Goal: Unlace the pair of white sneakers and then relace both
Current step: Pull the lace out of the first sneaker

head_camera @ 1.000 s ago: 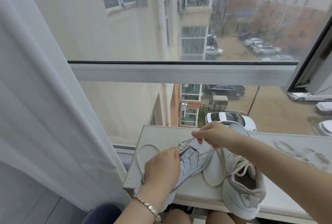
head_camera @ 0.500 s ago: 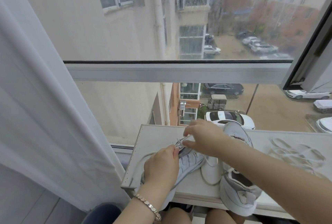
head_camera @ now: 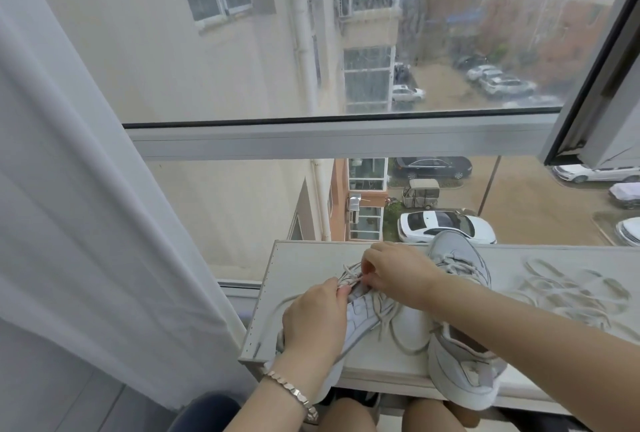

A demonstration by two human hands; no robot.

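Now, at lower centre, the left hand (head_camera: pixel 313 321) steadies one white sneaker (head_camera: pixel 363 314) on the surface (head_camera: pixel 304 258), grip curled round its upper. The right hand (head_camera: pixel 398 274) has its grip pinched on the lace (head_camera: pixel 349 270) at an eyelet. This is probably a threading step; next, draw the lace end through.

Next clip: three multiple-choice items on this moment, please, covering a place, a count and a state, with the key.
1. Where does the loose lace lie?
A. on the board, at its right end
B. on the floor
C. inside a sneaker

2. How many sneakers are in view?
A. one
B. two
C. three

3. What is the right hand doing?
A. lying flat
B. pinching the threaded lace
C. hanging idle

1 A: it lies coiled on the board.
2 B: left sneaker under the left hand, right sneaker beside it.
3 B: its fingertips close on the lace.
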